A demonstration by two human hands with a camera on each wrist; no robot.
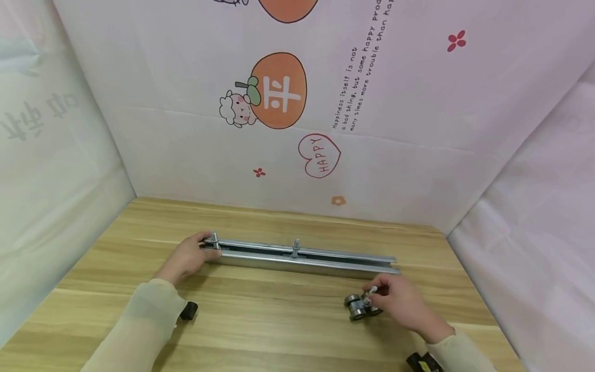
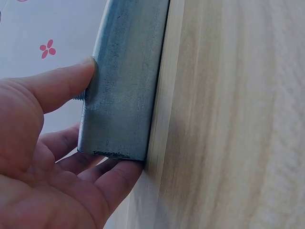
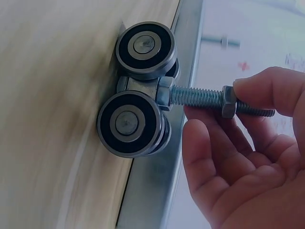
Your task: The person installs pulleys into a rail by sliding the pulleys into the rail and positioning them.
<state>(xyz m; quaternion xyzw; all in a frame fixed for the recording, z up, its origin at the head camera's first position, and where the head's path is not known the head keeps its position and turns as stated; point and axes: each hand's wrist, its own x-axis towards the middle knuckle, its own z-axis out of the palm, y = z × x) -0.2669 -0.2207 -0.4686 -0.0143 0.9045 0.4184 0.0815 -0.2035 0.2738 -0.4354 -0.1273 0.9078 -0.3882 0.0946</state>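
Note:
A galvanised metal channel rail (image 1: 302,263) lies on the wooden table, its slot facing up. Two threaded bolts stick up out of the slot, one bolt (image 1: 296,248) near the middle and the other bolt (image 1: 215,241) close to the left end. My left hand (image 1: 189,257) grips that left end; in the left wrist view its thumb presses the rail's edge and its fingers bend round the end. With thumb and fingers, my right hand (image 1: 395,299) pinches the bolt of a four-wheeled roller trolley (image 3: 138,90), in front of the rail's right end. A nut (image 3: 229,101) sits on this bolt.
A patterned cloth backdrop (image 1: 209,170) rises behind the table (image 1: 279,320), with white cloth walls at both sides. A black object (image 1: 189,311) shows beside the left sleeve, and another black object (image 1: 424,362) with a yellow mark beside the right sleeve.

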